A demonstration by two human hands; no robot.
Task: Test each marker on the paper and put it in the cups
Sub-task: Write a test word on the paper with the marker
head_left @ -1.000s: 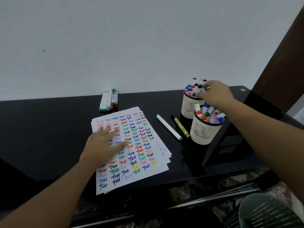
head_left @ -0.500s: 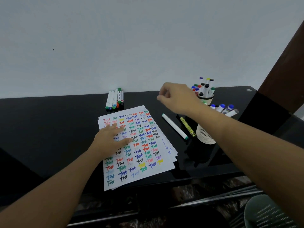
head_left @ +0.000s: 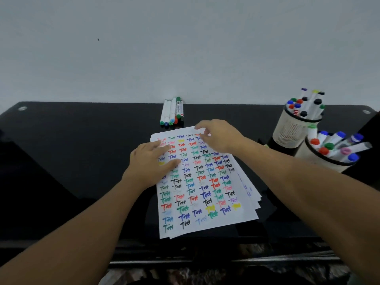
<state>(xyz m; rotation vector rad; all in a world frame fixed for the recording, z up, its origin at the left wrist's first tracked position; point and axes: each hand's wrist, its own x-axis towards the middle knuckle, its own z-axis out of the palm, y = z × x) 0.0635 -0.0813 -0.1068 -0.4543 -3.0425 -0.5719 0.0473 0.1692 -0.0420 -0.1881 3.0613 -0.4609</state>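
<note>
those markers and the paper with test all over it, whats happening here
A person is testing markers on a stack of paper already covered in coloured "Test" scribbles. The left hand presses flat on the sheet. The right hand holds nothing and reaches over the paper's far edge toward the loose markers lying by the wall. Two mesh cups on the right are full of markers.

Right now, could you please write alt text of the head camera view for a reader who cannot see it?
A person's left hand presses flat on a stack of paper covered in coloured "Test" marks, while the right hand reaches over its far edge toward a row of markers by the wall. Two mesh cups full of markers stand at the right on the black table.
</note>
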